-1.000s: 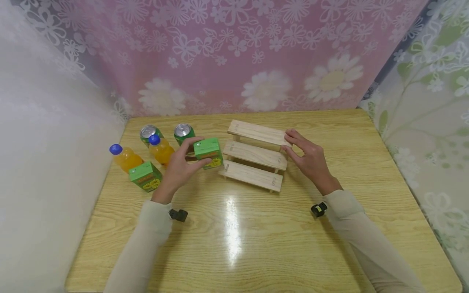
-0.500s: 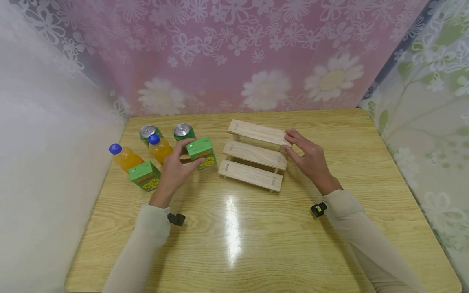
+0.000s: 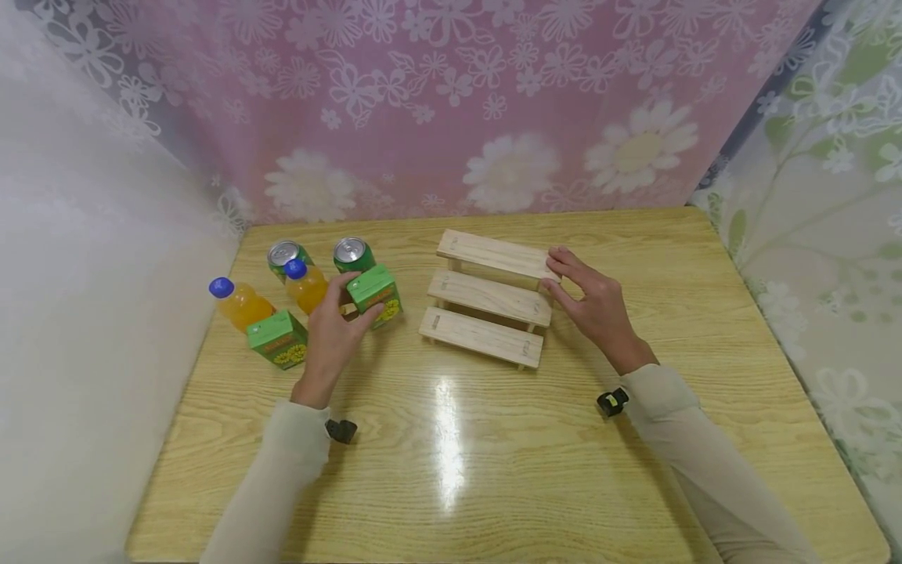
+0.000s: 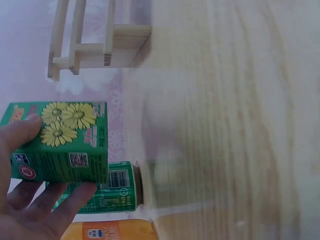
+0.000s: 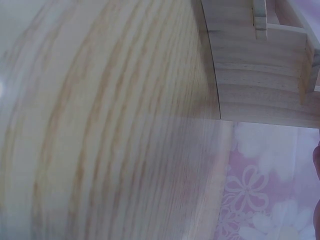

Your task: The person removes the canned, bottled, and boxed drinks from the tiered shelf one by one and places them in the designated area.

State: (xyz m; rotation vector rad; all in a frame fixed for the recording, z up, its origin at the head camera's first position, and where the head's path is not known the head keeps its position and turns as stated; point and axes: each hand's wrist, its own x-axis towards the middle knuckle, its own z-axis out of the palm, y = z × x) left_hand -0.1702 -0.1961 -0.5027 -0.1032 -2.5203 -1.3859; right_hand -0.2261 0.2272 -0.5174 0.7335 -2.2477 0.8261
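Note:
My left hand (image 3: 333,341) holds a green drink carton (image 3: 373,291) between thumb and fingers, left of a three-step wooden stand (image 3: 489,298). Yellow flowers and a printed code mark the carton (image 4: 70,135) in the left wrist view, where its lower end hangs above the tabletop. Behind it are a green can (image 4: 122,187) and part of an orange bottle (image 4: 112,230). My right hand (image 3: 599,309) touches the right end of the stand's top step with its fingertips. The right wrist view catches only slivers of fingers at its edge, beside the stand's side panel (image 5: 265,85).
Left of my left hand stand a second green carton (image 3: 278,338) and two orange drink bottles with blue caps, one outer (image 3: 243,305) and one inner (image 3: 306,288). Two green cans, a left one (image 3: 287,254) and a right one (image 3: 354,254), stand behind. Floral curtains (image 3: 423,141) enclose the wooden table (image 3: 528,454).
My left hand has moved left with the drink carton, away from the wooden stand and closer to the bottles and cans. The right hand has stayed on the top step.

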